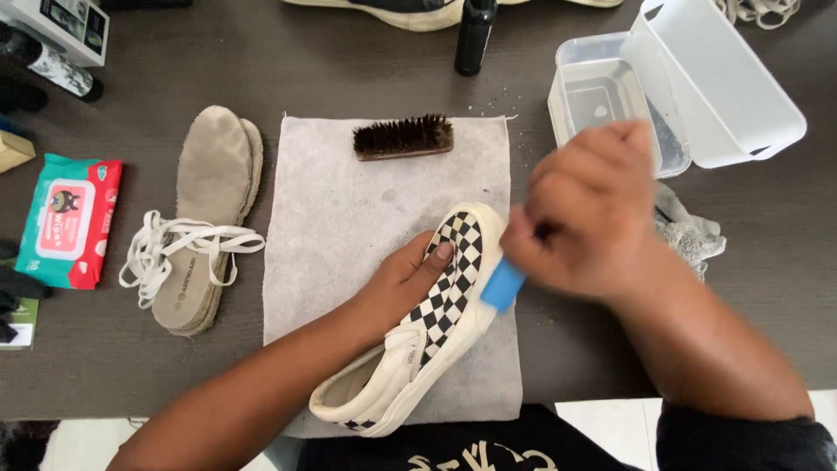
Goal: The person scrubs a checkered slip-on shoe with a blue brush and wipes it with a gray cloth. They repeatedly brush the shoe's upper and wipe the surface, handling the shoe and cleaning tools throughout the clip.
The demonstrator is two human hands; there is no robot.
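Note:
A black-and-white checkered slip-on shoe [440, 310] with a cream sole lies tilted on a grey cloth [340, 209]. My left hand [405, 279] presses on the shoe's upper, thumb on the checkered part. My right hand [588, 214] is closed around a small blue tool [503, 285], whose end touches the shoe's cream side near the toe. A wooden bristle brush [403, 137] rests at the cloth's far edge.
Two tan insoles [205, 209] and white laces [179, 249] lie left of the cloth, beside a pack of wet wipes [70, 218]. A clear plastic tub [602, 96] with its lid [715, 78] stands far right, a crumpled grey rag [689, 231] below it. A black bottle [475, 35] stands behind.

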